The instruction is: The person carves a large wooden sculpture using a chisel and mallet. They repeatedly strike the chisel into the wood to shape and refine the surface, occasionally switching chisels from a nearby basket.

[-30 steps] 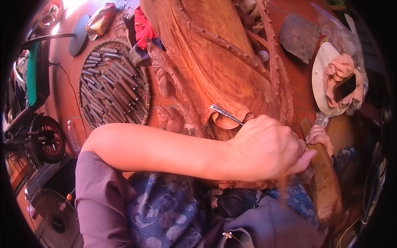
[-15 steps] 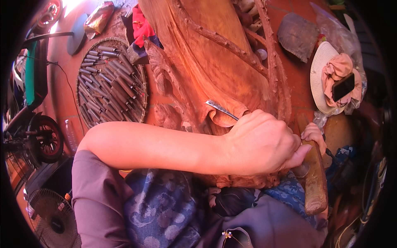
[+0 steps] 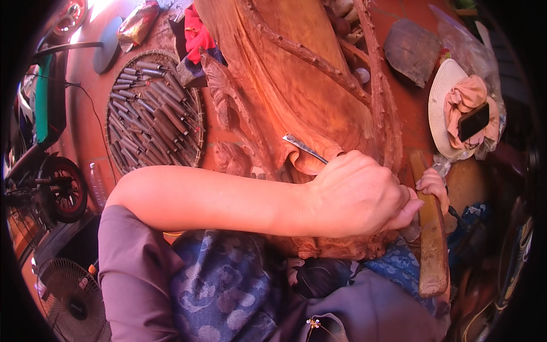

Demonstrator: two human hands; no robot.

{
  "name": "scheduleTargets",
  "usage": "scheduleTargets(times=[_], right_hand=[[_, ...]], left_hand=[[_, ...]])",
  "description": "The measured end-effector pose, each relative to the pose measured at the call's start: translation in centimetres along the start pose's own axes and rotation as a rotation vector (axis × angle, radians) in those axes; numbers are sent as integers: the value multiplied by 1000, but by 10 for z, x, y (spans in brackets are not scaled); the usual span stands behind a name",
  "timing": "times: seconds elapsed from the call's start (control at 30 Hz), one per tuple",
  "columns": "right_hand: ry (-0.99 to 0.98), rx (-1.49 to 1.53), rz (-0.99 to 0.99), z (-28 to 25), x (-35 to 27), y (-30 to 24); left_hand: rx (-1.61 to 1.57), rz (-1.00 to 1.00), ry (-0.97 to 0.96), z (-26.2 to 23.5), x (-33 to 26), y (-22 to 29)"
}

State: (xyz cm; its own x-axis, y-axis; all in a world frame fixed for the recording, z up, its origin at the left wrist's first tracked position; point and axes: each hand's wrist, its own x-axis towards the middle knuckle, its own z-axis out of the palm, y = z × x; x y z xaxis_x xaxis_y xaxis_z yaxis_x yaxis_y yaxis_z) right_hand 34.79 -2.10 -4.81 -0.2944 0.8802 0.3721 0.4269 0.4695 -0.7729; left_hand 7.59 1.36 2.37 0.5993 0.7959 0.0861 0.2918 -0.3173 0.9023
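My left forearm reaches across from the left, and my left hand (image 3: 364, 194) is closed round a chisel (image 3: 305, 148). Its narrow metal blade sticks out of the fist toward the upper left, over a curled edge of a large carved piece of reddish-brown wood (image 3: 319, 108). The chisel's handle is hidden in the fist. To the right of that fist, my right hand (image 3: 434, 187) wraps round a long wooden mallet (image 3: 433, 251). The mallet's thick end points down toward my lap, close beside the left thumb.
A round basket (image 3: 203, 122) full of chisels sits at the left. A fan (image 3: 74, 305) and a wheel (image 3: 61, 191) are at the lower left. On the right lie a pale hat (image 3: 441, 97) with pink cloth and a phone (image 3: 474, 122), near a grey slab (image 3: 411, 51).
The mallet has swung slightly, and more of its upper end now shows above my left hand's knuckles. My left hand and the chisel have shifted only a little.
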Motion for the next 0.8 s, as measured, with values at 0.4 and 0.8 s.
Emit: scheduleTargets(times=[0.4,0.8], right_hand=[[-51,-168,43,-1,4,-2],[-51,-162,-40,-7,4,1]], left_hand=[[140,45,-66,-3,-2,-6],[143,65,-113,-7,-1,-7]])
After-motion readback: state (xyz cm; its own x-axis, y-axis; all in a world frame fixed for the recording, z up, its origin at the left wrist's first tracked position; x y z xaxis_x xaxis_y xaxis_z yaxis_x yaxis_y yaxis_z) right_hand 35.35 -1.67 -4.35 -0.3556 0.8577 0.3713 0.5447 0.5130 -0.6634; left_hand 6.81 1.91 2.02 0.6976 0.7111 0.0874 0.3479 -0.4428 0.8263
